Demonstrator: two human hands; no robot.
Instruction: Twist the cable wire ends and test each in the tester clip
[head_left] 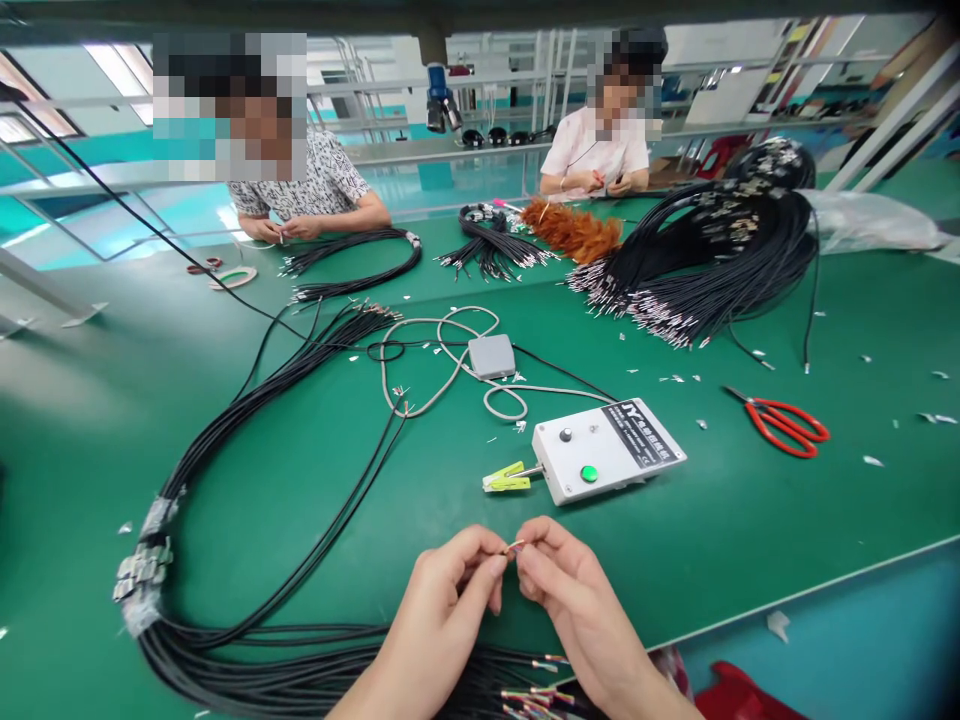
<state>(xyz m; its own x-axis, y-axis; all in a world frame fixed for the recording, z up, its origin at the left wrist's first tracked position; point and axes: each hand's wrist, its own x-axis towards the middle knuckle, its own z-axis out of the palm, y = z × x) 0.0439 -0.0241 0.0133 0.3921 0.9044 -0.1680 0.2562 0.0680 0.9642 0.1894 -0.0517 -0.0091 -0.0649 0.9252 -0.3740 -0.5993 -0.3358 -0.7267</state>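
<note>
Carries toward the far right corner of the green workbench [862,490] a clear plastic bag or sheet [874,222], partly behind a heap of black cables [697,270]; contents hard to make out. Has, short of the near edge, a pale box [577,445] with a green button, a knob and a dark label, innards hidden by the casing, a yellow clip [508,478] at its left end. Binds a loop of black cables [225,410] near the left edge with clear wrap [141,612]; loses part of that loop behind the left wrist and below the bottom of the view. Includes at the far edge two people, in a patterned shirt [315,185] and a pale shirt [570,150], things in their hands too small to name. Over the workbench, close to the near edge and on the near side of the box, pinches wire ends [515,548] between thumb and fingers of both the left hand [450,590] and the right hand [566,585], each closed on them. Shows only a short stretch: thin, with white, reddish and bluish strands, the rest covered by fingers. Cannot trace them back to any one cable. Has red-handled scissors [759,407] toward the right edge.
</note>
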